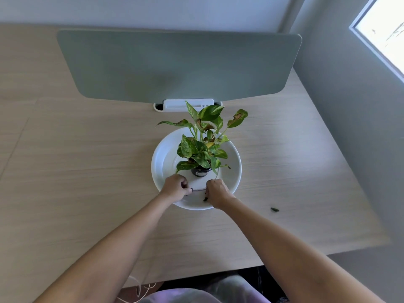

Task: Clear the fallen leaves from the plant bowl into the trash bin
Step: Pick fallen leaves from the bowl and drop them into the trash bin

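Observation:
A wide white bowl [162, 162] sits on the wooden desk with a small potted plant [202, 149] standing in its middle. Both my hands reach into the bowl's near side. My left hand [176, 186] is closed, pinching a small dark leaf piece at its fingertips. My right hand [216, 191] is curled over dark fallen leaf bits [205, 197] lying against the bowl's near wall. One more dark green leaf [274, 209] lies on the desk right of the bowl. No trash bin is in view.
A grey-green divider panel [179, 64] stands at the back of the desk [87, 160], with a white cable tray [188, 105] at its base. A wall and window are at the right. The desk's near edge runs just above my lap.

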The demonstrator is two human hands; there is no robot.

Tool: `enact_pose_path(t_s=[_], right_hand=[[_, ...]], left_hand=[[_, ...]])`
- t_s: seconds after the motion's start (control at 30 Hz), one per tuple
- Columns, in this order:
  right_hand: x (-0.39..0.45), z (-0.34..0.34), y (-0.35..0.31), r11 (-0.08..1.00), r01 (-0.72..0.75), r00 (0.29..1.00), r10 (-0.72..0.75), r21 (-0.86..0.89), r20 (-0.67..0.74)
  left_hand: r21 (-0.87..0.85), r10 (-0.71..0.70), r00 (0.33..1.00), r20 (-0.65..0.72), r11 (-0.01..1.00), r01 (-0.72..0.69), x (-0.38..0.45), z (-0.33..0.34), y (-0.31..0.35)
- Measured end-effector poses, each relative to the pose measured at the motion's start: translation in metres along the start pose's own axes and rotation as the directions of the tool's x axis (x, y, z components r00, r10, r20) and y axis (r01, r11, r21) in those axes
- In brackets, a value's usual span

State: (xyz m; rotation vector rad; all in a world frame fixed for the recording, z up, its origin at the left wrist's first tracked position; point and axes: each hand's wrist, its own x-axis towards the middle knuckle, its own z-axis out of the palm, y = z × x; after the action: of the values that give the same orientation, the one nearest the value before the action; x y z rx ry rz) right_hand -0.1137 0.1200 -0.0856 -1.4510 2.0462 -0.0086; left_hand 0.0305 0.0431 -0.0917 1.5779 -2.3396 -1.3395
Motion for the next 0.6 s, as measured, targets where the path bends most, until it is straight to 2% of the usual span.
enact_pose_path(t_s=[0.07,0.17,0.23,0.3,0.43,0.53,0.6], right_hand=[[-0.001,-0.006,0.005,0.996,-0.025,0.999,0.028,0.084,-0.042],[-0.004,-0.014,0.013,0.982,-0.045,0.990,0.068,0.182,-0.122],[-0.005,-0.016,0.016,0.986,-0.010,0.994,0.028,0.164,-0.107],[-0.006,-0.017,0.015,0.993,0.059,0.998,-0.056,0.103,-0.027],[0.000,-0.016,0.009,0.987,0.162,0.983,-0.162,0.004,0.087],[0.003,-0.014,0.004,0.981,0.190,0.975,-0.183,-0.039,0.124],[0.004,-0.012,0.002,0.972,0.218,0.970,-0.206,-0.091,0.125]], left_hand=[[-0.189,-0.082,0.997,0.000,0.979,0.081,0.001,-0.009,-0.002],[-0.443,-0.159,0.983,0.097,0.877,0.185,-0.002,-0.018,-0.001],[-0.549,-0.184,0.969,0.165,0.799,0.246,-0.003,-0.020,0.003],[-0.651,-0.198,0.945,0.261,0.686,0.324,-0.004,-0.019,0.007],[-0.745,-0.241,0.877,0.417,0.463,0.481,-0.006,-0.019,0.009],[-0.804,-0.285,0.850,0.443,0.293,0.517,-0.004,-0.021,0.006],[-0.821,-0.311,0.839,0.446,0.230,0.522,-0.002,-0.021,0.005]])
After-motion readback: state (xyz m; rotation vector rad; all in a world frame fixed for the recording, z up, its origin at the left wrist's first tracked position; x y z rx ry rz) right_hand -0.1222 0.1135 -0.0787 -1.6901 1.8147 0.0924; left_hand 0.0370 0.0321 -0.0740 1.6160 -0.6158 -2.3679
